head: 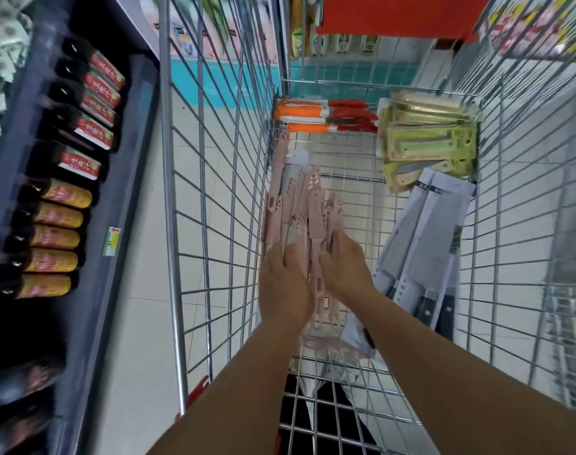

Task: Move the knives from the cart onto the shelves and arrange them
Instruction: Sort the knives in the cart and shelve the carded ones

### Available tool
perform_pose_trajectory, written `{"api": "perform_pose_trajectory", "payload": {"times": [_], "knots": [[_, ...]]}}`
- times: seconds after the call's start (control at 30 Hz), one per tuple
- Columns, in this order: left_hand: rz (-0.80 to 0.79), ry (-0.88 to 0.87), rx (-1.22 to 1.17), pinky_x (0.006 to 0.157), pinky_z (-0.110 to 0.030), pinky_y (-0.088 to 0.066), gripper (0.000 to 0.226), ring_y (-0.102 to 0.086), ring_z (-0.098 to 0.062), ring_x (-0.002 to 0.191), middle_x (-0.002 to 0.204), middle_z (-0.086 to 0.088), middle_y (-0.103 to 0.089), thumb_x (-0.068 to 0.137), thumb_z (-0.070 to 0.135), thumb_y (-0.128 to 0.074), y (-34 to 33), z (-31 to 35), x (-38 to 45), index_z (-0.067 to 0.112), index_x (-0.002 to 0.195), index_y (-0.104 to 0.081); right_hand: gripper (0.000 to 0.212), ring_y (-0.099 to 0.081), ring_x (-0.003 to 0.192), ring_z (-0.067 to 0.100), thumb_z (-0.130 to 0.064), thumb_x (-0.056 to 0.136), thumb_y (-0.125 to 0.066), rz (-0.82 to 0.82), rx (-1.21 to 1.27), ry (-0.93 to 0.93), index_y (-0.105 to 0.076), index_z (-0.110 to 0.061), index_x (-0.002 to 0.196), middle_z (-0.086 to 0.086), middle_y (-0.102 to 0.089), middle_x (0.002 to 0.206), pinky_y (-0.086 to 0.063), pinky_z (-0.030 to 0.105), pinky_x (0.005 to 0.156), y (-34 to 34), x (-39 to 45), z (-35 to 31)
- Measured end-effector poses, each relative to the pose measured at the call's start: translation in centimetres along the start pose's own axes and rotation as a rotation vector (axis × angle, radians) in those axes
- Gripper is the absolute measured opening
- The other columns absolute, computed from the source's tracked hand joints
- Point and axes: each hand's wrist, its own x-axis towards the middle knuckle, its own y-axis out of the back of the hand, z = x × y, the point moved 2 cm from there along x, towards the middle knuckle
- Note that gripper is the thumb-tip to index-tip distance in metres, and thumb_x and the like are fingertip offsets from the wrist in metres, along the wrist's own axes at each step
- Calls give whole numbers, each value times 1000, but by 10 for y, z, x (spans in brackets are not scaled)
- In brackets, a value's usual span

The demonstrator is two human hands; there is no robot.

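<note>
Inside the wire cart [214, 178] lie several packs of knives. A stack of pink knife packs [299, 205] runs along the cart's left wall. My left hand [285, 284] lies on the near left part of that stack, fingers curled over its edge. My right hand [345, 270] grips the stack from the right side. Orange and red knives [326, 116] lie across the far end. Green carded knives [431, 142] are piled at the far right, and large cleavers in white sleeves [424, 238] lie along the right side.
A dark shelf [93, 257] on the left carries rows of dark bottles [60, 211] with red and yellow labels. Hanging goods and a red sign [395, 14] show beyond the cart's far end. Pale floor tiles lie between shelf and cart.
</note>
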Motion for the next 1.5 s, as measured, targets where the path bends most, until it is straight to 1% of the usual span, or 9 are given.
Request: {"api": "perform_pose_trajectory", "payload": {"times": [0.1,0.2,0.4,0.7,1.0,1.13,1.33,1.43,1.5], "knots": [[-154,21,138,118,-43,-13,79,6,-28,146,158,-8,5,91,18,-53,-5,-9,1,21,151,-2,52,-18,140,29,-26,94,-40,-60,-267,155,-24,-33,144,1,-12,156,-25,44,113,-4,-6,0],[-82,-23,112,116,-35,-19,70,-11,-27,143,155,-5,-15,91,19,-50,-9,-10,3,21,150,-13,53,-4,145,31,-31,94,-39,-152,-427,203,-22,-42,143,-2,4,159,-23,47,115,-13,-3,7],[65,-6,13,102,-32,-32,49,-34,-25,126,142,-7,-36,90,10,-45,5,2,11,15,138,-38,52,-13,141,33,-25,95,-40,-114,-399,141,-27,-32,145,0,-4,159,-21,42,115,-6,-6,1],[-43,-63,325,119,-39,-8,86,7,-33,145,157,-17,11,87,0,-55,32,26,88,14,151,1,59,-13,143,26,-14,97,-38,40,-272,77,-17,-25,151,1,-6,160,-20,36,114,7,12,-5],[-1,-158,839,116,-46,-4,65,-8,-43,142,151,-28,-20,92,16,-42,32,21,138,1,147,-11,72,1,146,23,-30,96,-46,8,-315,129,-2,-19,153,3,4,160,-5,35,118,8,33,-19],[59,-198,809,109,-42,-19,41,-38,-37,126,130,-20,-50,89,10,-45,33,26,145,3,129,-39,72,-1,146,24,-39,94,-47,55,-353,134,-10,-20,152,4,-1,160,-5,34,117,-2,43,-14],[134,-148,601,95,-38,-37,50,-42,-32,120,131,-19,-46,100,20,-38,32,23,142,8,145,-20,71,-4,145,23,-46,93,-46,70,-400,177,-9,-28,151,-1,-2,160,-6,33,117,-4,46,-6],[157,-40,255,89,-38,-44,61,-49,-30,113,124,-17,-48,94,9,-44,40,33,116,17,147,-17,62,-6,146,19,-31,95,-42,73,-379,212,-16,-25,151,1,-8,160,-5,31,116,-2,49,-8],[201,5,-102,80,-29,-51,71,-55,-14,103,120,-7,-52,91,8,-50,43,42,90,30,148,-15,59,-18,144,21,-33,93,-35,83,-269,180,-23,-22,150,3,-22,157,-14,35,116,0,48,-12]]}}
